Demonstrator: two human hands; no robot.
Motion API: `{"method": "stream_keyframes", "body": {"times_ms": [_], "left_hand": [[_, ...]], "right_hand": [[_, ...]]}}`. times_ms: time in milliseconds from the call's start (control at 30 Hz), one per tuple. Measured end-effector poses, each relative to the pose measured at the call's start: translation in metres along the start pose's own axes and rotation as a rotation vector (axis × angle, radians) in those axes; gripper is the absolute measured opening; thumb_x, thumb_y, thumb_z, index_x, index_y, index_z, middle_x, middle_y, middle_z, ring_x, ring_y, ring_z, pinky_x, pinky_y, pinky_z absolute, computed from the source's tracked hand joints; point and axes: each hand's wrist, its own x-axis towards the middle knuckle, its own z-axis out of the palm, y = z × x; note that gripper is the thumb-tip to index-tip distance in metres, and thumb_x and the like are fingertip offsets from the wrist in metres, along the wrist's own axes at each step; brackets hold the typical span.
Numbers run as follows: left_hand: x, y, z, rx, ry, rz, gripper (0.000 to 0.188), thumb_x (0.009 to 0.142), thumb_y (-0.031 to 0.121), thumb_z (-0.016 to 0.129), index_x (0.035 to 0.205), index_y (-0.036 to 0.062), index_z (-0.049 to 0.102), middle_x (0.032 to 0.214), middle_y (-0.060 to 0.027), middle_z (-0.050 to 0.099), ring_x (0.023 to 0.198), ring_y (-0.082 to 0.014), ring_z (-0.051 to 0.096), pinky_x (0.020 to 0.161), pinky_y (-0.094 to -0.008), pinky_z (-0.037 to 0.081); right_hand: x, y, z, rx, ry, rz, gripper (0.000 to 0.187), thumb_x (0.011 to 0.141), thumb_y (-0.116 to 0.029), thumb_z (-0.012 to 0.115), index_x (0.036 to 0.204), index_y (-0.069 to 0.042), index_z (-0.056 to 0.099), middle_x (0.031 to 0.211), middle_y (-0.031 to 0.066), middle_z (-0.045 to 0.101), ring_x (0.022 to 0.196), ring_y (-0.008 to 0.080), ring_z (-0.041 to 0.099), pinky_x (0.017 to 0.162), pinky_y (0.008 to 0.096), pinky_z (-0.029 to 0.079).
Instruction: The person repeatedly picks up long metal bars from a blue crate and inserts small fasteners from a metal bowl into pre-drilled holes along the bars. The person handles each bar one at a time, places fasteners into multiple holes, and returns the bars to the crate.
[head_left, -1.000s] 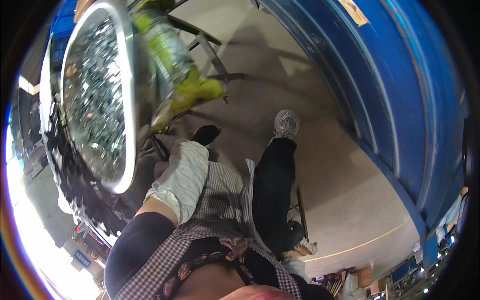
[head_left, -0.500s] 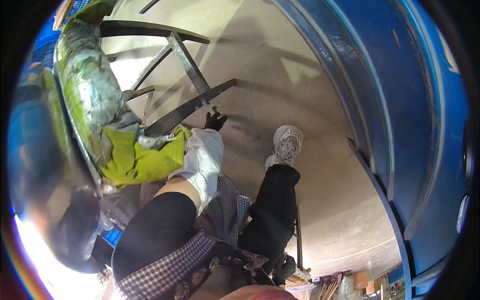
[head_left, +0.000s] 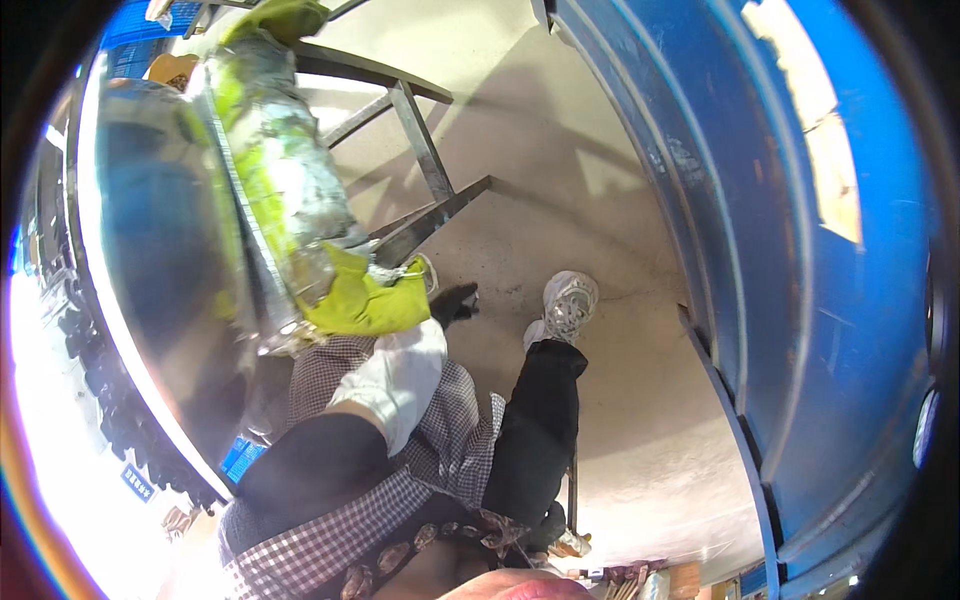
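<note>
My left hand (head_left: 456,303), in a dark glove, hangs low beside the end of a long padded piece (head_left: 290,165) wrapped in yellow-green cloth and clear plastic. Its fingers look stretched out and slightly blurred, with nothing visible in them. A white cuff (head_left: 398,365) covers that forearm below a black sleeve. Folded yellow-green cloth (head_left: 370,300) at the padded end overlaps the wrist area. Whether the hand touches the padding is unclear. A shiny, blurred curved panel (head_left: 165,230) runs along the padding's left side. My right hand does not show.
Beyond the padding stands a dark metal frame with legs (head_left: 425,140). Tall blue ribbed metal (head_left: 740,200) curves along the right, with a low blue edge (head_left: 735,420). My white shoe (head_left: 571,303) rests on the pale floor (head_left: 630,430). A checked apron (head_left: 330,510) hangs at my body.
The padded piece and shiny panel now appear farther right in the view. My left hand sits lower and slightly to the right, closer under the cloth end; its fingers looked more spread before.
</note>
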Motion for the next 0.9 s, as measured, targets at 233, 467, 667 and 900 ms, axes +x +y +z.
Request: {"method": "stream_keyframes", "body": {"times_ms": [233,467,667,900], "left_hand": [[-0.173,0.008,0.005,-0.153,-0.344,0.035,0.056,0.104,0.043,0.05,0.144,0.0038,0.047,0.138,-0.0185,0.054,0.102,-0.0255,0.068,0.095,-0.041,0.051],[-0.421,0.138,0.023,0.051,-0.62,0.28,0.064,0.102,0.044,0.052,0.145,-0.0032,0.044,0.148,-0.022,0.039,0.119,-0.0288,0.057,0.095,-0.0386,0.05],[-0.541,0.245,0.017,-0.052,-0.462,0.545,0.066,0.102,0.044,0.053,0.144,-0.0063,0.046,0.152,-0.0228,0.034,0.124,-0.0276,0.053,0.095,-0.0369,0.05],[-0.562,0.265,-0.032,0.267,0.12,0.663,0.052,0.103,0.029,0.056,0.142,-0.0045,0.047,0.156,-0.0174,0.034,0.115,-0.021,0.061,0.097,-0.0351,0.051]], "right_hand": [[0.028,-0.031,-0.028,0.063,-0.065,-0.006,0.038,0.093,-0.04,0.063,0.086,-0.003,0.064,0.077,0.0169,0.063,0.068,0.0367,0.062,0.06,0.0442,0.047],[0.049,-0.037,-0.059,0.11,-0.116,0.035,0.037,0.094,-0.039,0.063,0.09,-0.003,0.065,0.081,0.0165,0.065,0.07,0.0346,0.064,0.06,0.0426,0.048],[0.06,-0.075,-0.033,0.169,-0.223,0.05,0.037,0.094,-0.039,0.062,0.094,-0.002,0.066,0.085,0.0162,0.066,0.072,0.0327,0.066,0.061,0.0412,0.049],[0.099,-0.122,-0.021,0.268,-0.363,0.077,0.037,0.095,-0.038,0.062,0.099,-0.002,0.066,0.089,0.0158,0.067,0.075,0.0306,0.068,0.062,0.0396,0.05]]}}
